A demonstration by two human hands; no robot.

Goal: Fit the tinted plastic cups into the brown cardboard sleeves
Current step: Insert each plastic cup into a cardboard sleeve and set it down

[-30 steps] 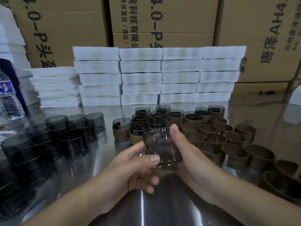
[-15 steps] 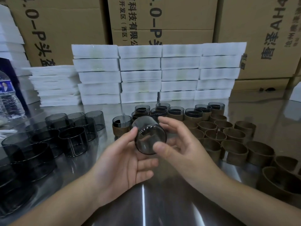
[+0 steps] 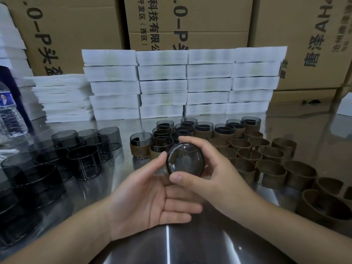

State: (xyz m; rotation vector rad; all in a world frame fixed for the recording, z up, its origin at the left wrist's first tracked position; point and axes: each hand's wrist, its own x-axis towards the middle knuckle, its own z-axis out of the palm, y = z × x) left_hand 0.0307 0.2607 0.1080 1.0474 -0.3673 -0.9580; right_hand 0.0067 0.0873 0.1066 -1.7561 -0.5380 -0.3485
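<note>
The right hand [image 3: 219, 178] pinches the smoky round plastic cup [image 3: 185, 159] end-on, left hand [image 3: 150, 199] open beneath; empty brown cardboard sleeves [image 3: 270, 169] lie right.

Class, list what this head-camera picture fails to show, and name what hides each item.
Head view: far end of the held cup, hidden behind its near face and the right hand.
Head view: water bottle, cut off by the left edge.
Head view: lettering on the cardboard boxes, cut by the top edge and covered by white stacks.
</note>
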